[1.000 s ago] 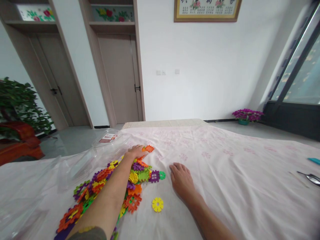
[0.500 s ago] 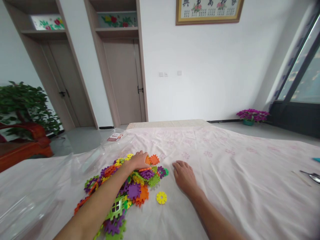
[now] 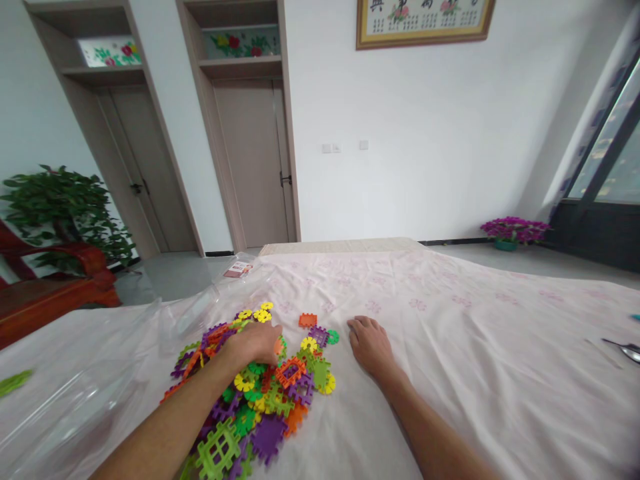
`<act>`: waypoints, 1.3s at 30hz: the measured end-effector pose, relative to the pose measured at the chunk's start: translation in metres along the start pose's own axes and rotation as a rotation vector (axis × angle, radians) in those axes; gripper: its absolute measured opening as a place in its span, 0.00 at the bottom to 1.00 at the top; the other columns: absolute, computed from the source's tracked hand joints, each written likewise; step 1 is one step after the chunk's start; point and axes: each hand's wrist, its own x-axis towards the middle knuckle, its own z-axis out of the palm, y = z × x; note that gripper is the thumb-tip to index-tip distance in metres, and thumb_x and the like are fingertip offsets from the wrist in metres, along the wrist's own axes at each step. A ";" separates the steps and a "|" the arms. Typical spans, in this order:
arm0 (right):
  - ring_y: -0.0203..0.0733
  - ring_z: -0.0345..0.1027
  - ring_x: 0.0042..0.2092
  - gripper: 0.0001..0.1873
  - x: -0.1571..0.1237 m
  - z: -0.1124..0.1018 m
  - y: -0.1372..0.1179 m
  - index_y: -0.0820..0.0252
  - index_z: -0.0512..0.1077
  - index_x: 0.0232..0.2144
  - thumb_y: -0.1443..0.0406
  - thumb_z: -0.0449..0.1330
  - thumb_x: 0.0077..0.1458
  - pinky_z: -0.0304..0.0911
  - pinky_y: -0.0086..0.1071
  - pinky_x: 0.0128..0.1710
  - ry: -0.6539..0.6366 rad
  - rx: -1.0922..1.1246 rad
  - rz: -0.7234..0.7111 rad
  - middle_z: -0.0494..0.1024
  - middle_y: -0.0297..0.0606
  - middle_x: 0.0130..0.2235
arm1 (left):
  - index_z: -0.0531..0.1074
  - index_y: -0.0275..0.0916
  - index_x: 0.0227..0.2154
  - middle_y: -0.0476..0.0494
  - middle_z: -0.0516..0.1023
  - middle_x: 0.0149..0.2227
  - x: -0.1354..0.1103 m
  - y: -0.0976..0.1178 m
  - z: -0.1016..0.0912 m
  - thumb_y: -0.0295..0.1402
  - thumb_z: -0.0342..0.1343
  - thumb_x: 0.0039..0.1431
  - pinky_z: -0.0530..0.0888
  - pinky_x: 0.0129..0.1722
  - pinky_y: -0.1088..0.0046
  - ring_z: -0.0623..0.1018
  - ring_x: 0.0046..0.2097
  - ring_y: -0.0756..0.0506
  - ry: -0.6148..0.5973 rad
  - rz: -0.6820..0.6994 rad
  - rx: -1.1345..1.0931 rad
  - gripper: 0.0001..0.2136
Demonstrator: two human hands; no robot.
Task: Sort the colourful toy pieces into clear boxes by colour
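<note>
A heap of interlocking plastic building pieces (image 3: 270, 437) in purple, green, orange and yellow lies on the pale cloth. Into its upper part reaches my left hand (image 3: 254, 343), its fingers curled down among the pieces. An orange edge shows beside the fingertips; what they grip is hidden. My right hand (image 3: 370, 343) rests palm down on the cloth to the right of the heap, fingers lying on the fabric, holding nothing. Between the hands are an orange rectangular piece (image 3: 308, 321), a purple frame piece (image 3: 319, 336) and a small green disc (image 3: 333, 337).
Clear plastic packaging (image 3: 75, 407) spreads over the left side, with a green piece (image 3: 15, 383) near it. A labelled clear package (image 3: 239, 269) lies behind the heap. At the far right is a spoon (image 3: 631, 353). A wooden chair (image 3: 85, 267) stands left.
My left hand has drawn back leftward and slightly down. Pieces in the heap have shifted and spread toward the right, around the single yellow disc's earlier spot. My right hand stays put.
</note>
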 end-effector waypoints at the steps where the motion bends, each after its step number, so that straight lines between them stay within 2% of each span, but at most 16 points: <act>1: 0.46 0.61 0.56 0.19 0.000 0.000 0.000 0.53 0.72 0.52 0.64 0.49 0.63 0.50 0.37 0.55 0.002 -0.001 0.000 0.72 0.42 0.56 | 0.74 0.40 0.45 0.32 0.78 0.46 -0.005 -0.002 -0.003 0.37 0.60 0.42 0.74 0.44 0.56 0.79 0.46 0.32 -0.004 -0.023 0.017 0.23; 4: 0.47 0.61 0.55 0.19 0.000 0.001 -0.001 0.54 0.72 0.52 0.64 0.49 0.63 0.51 0.37 0.54 0.010 -0.006 0.000 0.72 0.42 0.55 | 0.76 0.39 0.42 0.32 0.78 0.47 -0.015 0.003 -0.015 0.33 0.59 0.44 0.73 0.46 0.53 0.78 0.48 0.32 0.039 -0.088 0.058 0.18; 6: 0.47 0.61 0.55 0.19 0.000 0.001 -0.001 0.54 0.72 0.52 0.64 0.49 0.63 0.50 0.37 0.54 0.012 -0.011 -0.001 0.72 0.42 0.55 | 0.74 0.41 0.46 0.33 0.75 0.52 -0.018 0.018 -0.022 0.33 0.56 0.50 0.70 0.50 0.51 0.75 0.52 0.33 0.113 -0.083 0.045 0.18; 9: 0.46 0.61 0.55 0.19 0.000 0.002 -0.001 0.53 0.72 0.52 0.64 0.48 0.63 0.50 0.37 0.54 0.011 -0.016 -0.002 0.72 0.42 0.55 | 0.67 0.44 0.55 0.35 0.70 0.58 -0.009 0.055 -0.023 0.43 0.49 0.58 0.64 0.57 0.48 0.68 0.60 0.34 0.285 0.048 -0.078 0.23; 11: 0.46 0.62 0.55 0.19 0.000 0.002 0.000 0.53 0.72 0.52 0.64 0.48 0.63 0.51 0.36 0.54 0.013 -0.020 -0.007 0.72 0.42 0.55 | 0.64 0.46 0.59 0.35 0.63 0.64 0.003 0.082 -0.015 0.52 0.49 0.57 0.56 0.61 0.42 0.60 0.65 0.31 0.349 0.118 -0.119 0.29; 13: 0.46 0.62 0.55 0.18 0.000 0.001 0.000 0.53 0.71 0.52 0.64 0.48 0.64 0.51 0.36 0.54 0.020 -0.023 -0.011 0.72 0.42 0.55 | 0.62 0.47 0.61 0.35 0.58 0.67 0.015 0.101 -0.006 0.56 0.48 0.56 0.52 0.62 0.40 0.55 0.67 0.30 0.344 0.193 -0.132 0.32; 16: 0.46 0.61 0.56 0.19 0.000 0.001 0.001 0.53 0.71 0.52 0.63 0.48 0.64 0.50 0.36 0.54 0.016 -0.019 -0.013 0.71 0.42 0.56 | 0.62 0.46 0.62 0.34 0.63 0.64 0.025 0.110 0.006 0.52 0.45 0.59 0.50 0.61 0.37 0.59 0.66 0.30 0.269 0.198 -0.142 0.30; 22: 0.46 0.61 0.56 0.19 0.001 0.003 0.003 0.54 0.71 0.53 0.63 0.48 0.63 0.50 0.36 0.55 0.001 -0.001 -0.008 0.71 0.42 0.56 | 0.69 0.43 0.55 0.31 0.72 0.55 0.013 0.084 0.013 0.38 0.50 0.58 0.51 0.58 0.36 0.71 0.55 0.31 0.217 0.053 -0.057 0.21; 26: 0.46 0.61 0.55 0.19 0.001 0.004 0.004 0.54 0.72 0.52 0.63 0.48 0.63 0.50 0.36 0.54 0.009 0.005 -0.011 0.72 0.42 0.55 | 0.73 0.42 0.49 0.32 0.74 0.52 -0.003 0.065 0.017 0.35 0.53 0.56 0.49 0.59 0.37 0.72 0.54 0.31 0.241 0.005 0.027 0.17; 30: 0.46 0.62 0.55 0.19 0.001 0.003 0.003 0.54 0.72 0.52 0.63 0.48 0.64 0.51 0.36 0.54 0.007 0.001 -0.008 0.72 0.42 0.55 | 0.74 0.41 0.47 0.32 0.73 0.53 -0.022 0.048 0.018 0.32 0.54 0.55 0.50 0.59 0.39 0.70 0.54 0.30 0.286 -0.041 0.067 0.16; 35: 0.46 0.61 0.55 0.19 0.001 0.003 0.003 0.54 0.72 0.52 0.63 0.48 0.63 0.51 0.36 0.54 0.003 0.002 -0.008 0.72 0.41 0.55 | 0.76 0.42 0.43 0.33 0.75 0.47 -0.057 0.024 0.004 0.33 0.50 0.60 0.56 0.57 0.45 0.71 0.52 0.33 0.339 -0.004 0.046 0.13; 37: 0.46 0.62 0.55 0.19 0.002 0.003 0.003 0.53 0.72 0.52 0.63 0.48 0.64 0.51 0.36 0.54 -0.001 0.003 -0.010 0.72 0.41 0.55 | 0.78 0.45 0.39 0.37 0.77 0.45 -0.075 0.017 -0.004 0.36 0.47 0.64 0.56 0.58 0.45 0.69 0.55 0.33 0.291 0.088 0.019 0.13; 39: 0.47 0.62 0.55 0.19 0.002 0.002 0.004 0.54 0.72 0.52 0.63 0.48 0.64 0.52 0.36 0.54 -0.001 0.000 -0.007 0.72 0.41 0.55 | 0.77 0.49 0.41 0.40 0.76 0.49 -0.094 0.012 -0.008 0.42 0.48 0.64 0.53 0.61 0.45 0.65 0.60 0.33 0.233 0.155 -0.054 0.13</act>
